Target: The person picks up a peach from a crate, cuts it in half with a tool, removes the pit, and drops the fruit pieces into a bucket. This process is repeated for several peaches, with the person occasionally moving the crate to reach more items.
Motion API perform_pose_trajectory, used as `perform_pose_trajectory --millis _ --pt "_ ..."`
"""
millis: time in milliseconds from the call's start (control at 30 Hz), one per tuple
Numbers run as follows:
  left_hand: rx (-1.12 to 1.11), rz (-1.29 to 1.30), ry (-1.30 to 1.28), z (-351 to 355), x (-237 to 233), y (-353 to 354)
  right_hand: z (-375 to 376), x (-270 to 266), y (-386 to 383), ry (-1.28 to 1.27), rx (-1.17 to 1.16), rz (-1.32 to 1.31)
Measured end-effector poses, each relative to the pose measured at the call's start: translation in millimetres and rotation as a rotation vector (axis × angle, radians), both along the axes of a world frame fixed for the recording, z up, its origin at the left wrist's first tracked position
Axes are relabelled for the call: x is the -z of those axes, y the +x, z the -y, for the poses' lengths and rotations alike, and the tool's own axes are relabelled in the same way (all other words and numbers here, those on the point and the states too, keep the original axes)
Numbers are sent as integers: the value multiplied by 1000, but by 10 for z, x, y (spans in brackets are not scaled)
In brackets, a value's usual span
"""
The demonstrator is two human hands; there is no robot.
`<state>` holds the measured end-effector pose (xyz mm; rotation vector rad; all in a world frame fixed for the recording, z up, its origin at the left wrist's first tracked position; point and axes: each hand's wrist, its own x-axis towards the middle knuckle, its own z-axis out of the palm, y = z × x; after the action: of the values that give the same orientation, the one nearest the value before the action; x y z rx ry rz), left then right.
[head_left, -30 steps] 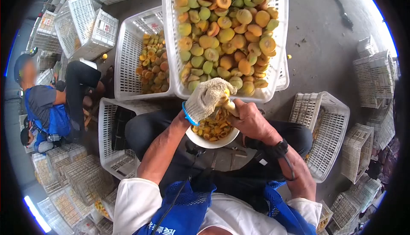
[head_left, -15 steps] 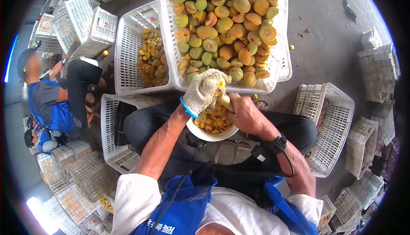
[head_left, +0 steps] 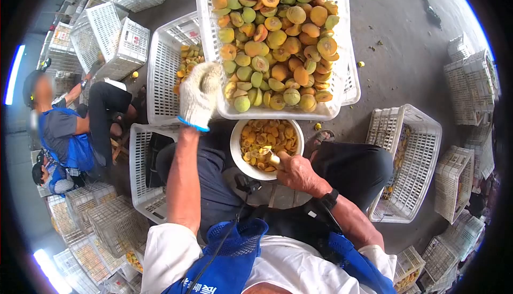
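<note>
My left hand [head_left: 199,93], in a knitted glove with a blue cuff, is over the near right corner of the left crate, beside the rim of the crate of fruit. Its fingers point away and down, so I cannot see what is in them. My right hand [head_left: 302,173] is bare and closed round the pale handle of a small tool [head_left: 274,160]. The tool's tip is over a white bucket [head_left: 234,147] filled with yellow-orange fruit scraps [head_left: 267,136]. Halved apricot-like fruits [head_left: 280,43], green to orange, fill the white crate [head_left: 342,88] in front.
The left crate [head_left: 160,69] holds more cut fruit pieces. Another white crate [head_left: 140,176] stands by my left knee, and one [head_left: 414,187] by my right. A person [head_left: 64,123] in a blue vest sits at left. Stacked crates [head_left: 109,43] line both sides.
My left hand has moved left, away from the tool and bucket, to the left crate. My right hand has lowered with the tool over the bucket. The two hands are now apart.
</note>
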<state>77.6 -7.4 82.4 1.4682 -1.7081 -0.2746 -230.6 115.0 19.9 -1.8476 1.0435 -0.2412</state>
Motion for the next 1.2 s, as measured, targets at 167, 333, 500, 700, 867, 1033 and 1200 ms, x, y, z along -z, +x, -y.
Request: perform_pose_trajectory --millis 167,333,500,700,867,1033,1200 --pt "-400 745 233 67 -452 -25 54 32 -5 45 77 57" --pt "126 236 184 113 -305 -958 95 -35 -44 78 260 5" --pt "146 436 541 520 70 -1687 -11 48 -77 86 282 -194" --pt "174 368 461 660 293 -1733 -31 274 -149 129 230 -237" --pt "189 -27 263 317 53 -1394 41 282 -155 153 212 -233" --pt "250 -658 622 -180 -74 -1042 43 244 -76 -8 211 -177" --pt "310 -980 553 -550 -59 -870 118 -19 -46 41 377 109"
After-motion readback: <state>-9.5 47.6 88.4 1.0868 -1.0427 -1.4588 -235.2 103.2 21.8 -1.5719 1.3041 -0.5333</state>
